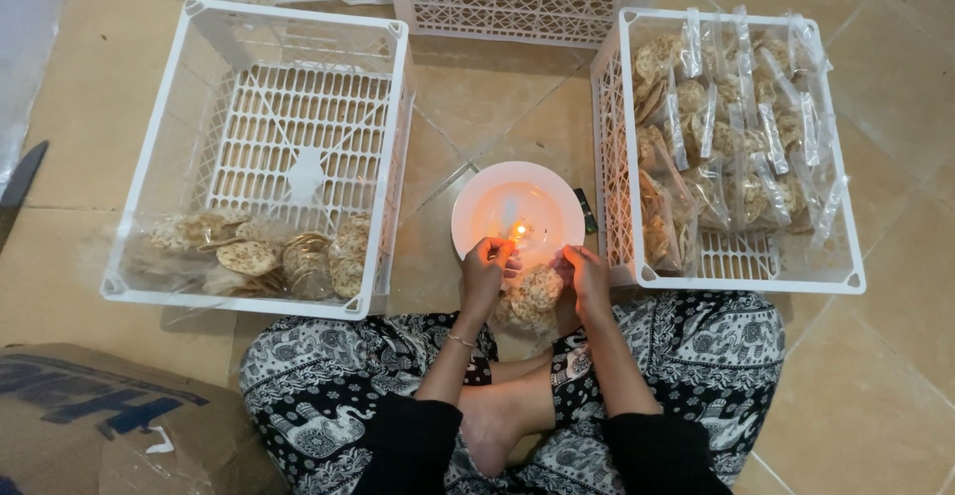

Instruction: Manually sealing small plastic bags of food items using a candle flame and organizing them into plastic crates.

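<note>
Sealing looks to be the step in hand: low in the middle of the frame, the left hand (485, 271) and the right hand (587, 278) pinch the top edge of a clear bag of round crackers (532, 296), fingers closed on the plastic at either side, and hold that edge at a small flame (518, 232) burning on a white plate (517, 211) on the tiled floor (895, 376). The bag hangs just in front of the person's crossed legs, its mouth at the near rim of the plate. At right, a white plastic crate (731, 276) holds many upright bags of crackers (their tops seem still open, though that is hard to tell), and at left a second white crate (259, 301) holds a few packs laid flat along its near side. By my judgement the next move calls for drawing the pinched edge evenly along the flame, slow enough to fuse the plastic, with fingertips kept back from the heat.
</note>
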